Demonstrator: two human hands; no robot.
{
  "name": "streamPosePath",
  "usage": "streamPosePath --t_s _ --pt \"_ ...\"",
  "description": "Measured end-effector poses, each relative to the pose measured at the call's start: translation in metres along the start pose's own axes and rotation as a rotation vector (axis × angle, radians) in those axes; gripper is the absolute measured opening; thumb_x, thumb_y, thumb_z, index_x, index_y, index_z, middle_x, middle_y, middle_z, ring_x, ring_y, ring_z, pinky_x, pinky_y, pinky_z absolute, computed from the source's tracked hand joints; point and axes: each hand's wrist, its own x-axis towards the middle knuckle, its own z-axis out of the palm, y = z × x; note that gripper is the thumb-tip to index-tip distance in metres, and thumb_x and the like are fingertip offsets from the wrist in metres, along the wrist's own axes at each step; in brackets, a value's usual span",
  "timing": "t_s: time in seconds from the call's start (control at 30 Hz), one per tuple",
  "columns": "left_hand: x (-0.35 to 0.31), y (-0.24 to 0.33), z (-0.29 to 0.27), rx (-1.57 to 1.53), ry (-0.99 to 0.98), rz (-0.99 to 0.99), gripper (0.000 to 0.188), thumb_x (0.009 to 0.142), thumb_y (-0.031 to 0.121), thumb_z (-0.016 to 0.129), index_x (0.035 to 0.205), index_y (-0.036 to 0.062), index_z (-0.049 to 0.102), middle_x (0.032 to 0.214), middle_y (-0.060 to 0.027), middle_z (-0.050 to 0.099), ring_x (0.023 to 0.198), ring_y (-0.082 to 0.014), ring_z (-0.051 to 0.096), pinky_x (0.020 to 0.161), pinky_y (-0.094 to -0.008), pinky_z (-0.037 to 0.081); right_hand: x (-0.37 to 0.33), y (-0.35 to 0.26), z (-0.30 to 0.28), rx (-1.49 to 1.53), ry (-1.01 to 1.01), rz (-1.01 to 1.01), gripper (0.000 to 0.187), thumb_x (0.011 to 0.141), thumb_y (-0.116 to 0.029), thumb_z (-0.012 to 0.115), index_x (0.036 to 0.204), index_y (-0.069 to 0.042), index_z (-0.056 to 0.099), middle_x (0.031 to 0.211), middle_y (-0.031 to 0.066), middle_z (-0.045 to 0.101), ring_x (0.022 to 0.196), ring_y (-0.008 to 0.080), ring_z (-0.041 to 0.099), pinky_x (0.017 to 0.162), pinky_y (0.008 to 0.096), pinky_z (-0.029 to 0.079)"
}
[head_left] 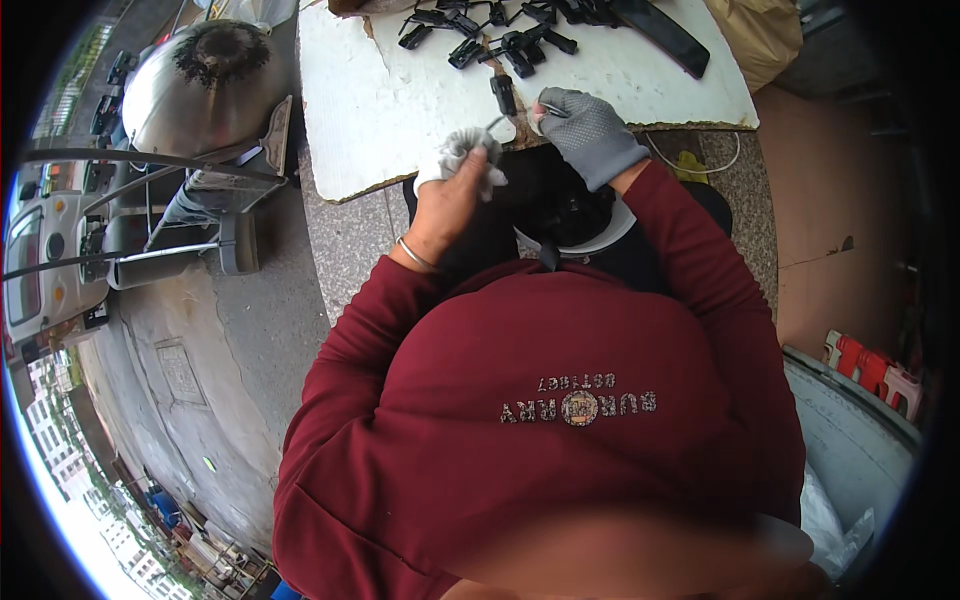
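Observation:
My left hand [452,200], with a bangle at its wrist, is closed round a crumpled white cloth [470,152] near the table's front edge. A thin dark strand runs from beside the cloth toward a small black plastic part [503,95] on the white tabletop. My right hand [585,130] wears a grey dotted glove and is pinched just right of that part. A thin, shiny thing shows at its fingertips, too small to name. Behind both hands lie several similar black parts with short leads [520,45].
The worn white table [350,110] has a chipped front edge. A long black piece [665,38] lies at its back right. Below the edge, a round container [605,232] holds dark items between my legs. A white cord [715,168] loops at the right. A metal drum mixer [200,85] stands left.

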Motion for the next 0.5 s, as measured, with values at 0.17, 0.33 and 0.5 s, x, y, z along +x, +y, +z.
streamPosePath --t_s 0.17,0.33,0.5 --pt "-0.002 0.012 0.011 0.139 0.102 -0.097 0.022 0.087 0.021 0.050 0.092 0.0016 0.058 0.070 -0.0048 0.059 0.060 -0.0095 0.052 0.055 -0.0203 0.041 -0.012 0.001 -0.001 -0.039 0.027 -0.116 0.021 0.079 -0.023 0.052 0.089 -0.005 0.058 0.080 0.0179 0.059 0.077 0.0343 0.057 0.068 0.0389 0.046" --pt "-0.003 0.008 0.016 0.106 0.061 -0.141 0.020 0.088 0.021 0.048 0.093 0.0025 0.055 0.069 -0.0027 0.059 0.058 -0.0080 0.052 0.051 -0.0197 0.040 -0.010 0.022 -0.006 -0.142 0.024 -0.033 0.022 0.078 -0.022 0.054 0.091 -0.005 0.057 0.082 0.0160 0.060 0.078 0.0323 0.058 0.069 0.0366 0.046" --pt "0.008 -0.009 -0.006 0.150 0.092 -0.003 0.014 0.088 0.017 0.048 0.092 0.0045 0.053 0.068 -0.0001 0.056 0.055 -0.0069 0.050 0.048 -0.0183 0.038 0.011 0.014 0.009 -0.201 -0.040 -0.018 0.027 0.077 -0.026 0.056 0.096 -0.006 0.056 0.087 0.0159 0.060 0.082 0.0326 0.058 0.072 0.0375 0.046"
